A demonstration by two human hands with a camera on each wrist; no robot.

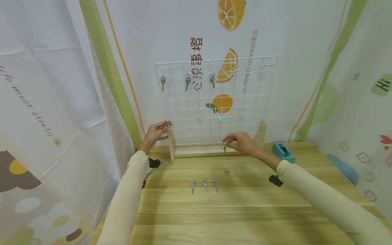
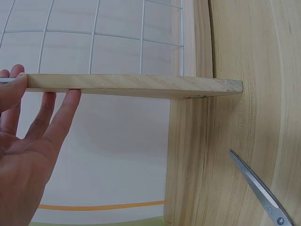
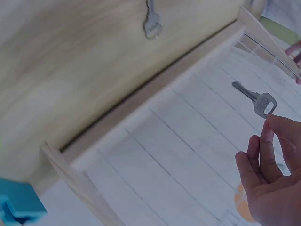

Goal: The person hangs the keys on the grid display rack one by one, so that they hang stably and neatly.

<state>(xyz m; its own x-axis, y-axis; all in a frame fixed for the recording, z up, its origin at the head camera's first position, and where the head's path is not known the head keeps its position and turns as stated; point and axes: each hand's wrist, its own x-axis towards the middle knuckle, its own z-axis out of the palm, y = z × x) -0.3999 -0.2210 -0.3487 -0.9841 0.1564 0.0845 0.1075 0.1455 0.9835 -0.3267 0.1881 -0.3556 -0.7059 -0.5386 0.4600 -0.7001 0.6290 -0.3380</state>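
Pinching key (image 3: 257, 100) by its bow end in right hand (image 1: 242, 142), low before wire rack (image 1: 214, 98), gripping wooden post (image 2: 131, 84) in left hand (image 1: 155, 133), risking a drop to table (image 1: 245, 217) (held by fingertips alone) upon any slackening.

Long sleeves, plain pale cream, no visible pattern: left sleeve (image 1: 124, 200) and right sleeve (image 1: 327, 200) match, fairly snug on the forearms, light creases. Left cuff (image 1: 140, 156) and right cuff (image 1: 283, 166) slightly bunched, ending before the wrists. Black rounded piece (image 1: 154, 163) just beside left cuff, dark stubby piece (image 1: 275, 180) near right cuff; attachments hidden. Left fingers (image 2: 66, 110) and right fingers (image 3: 267, 157) bare, slim.
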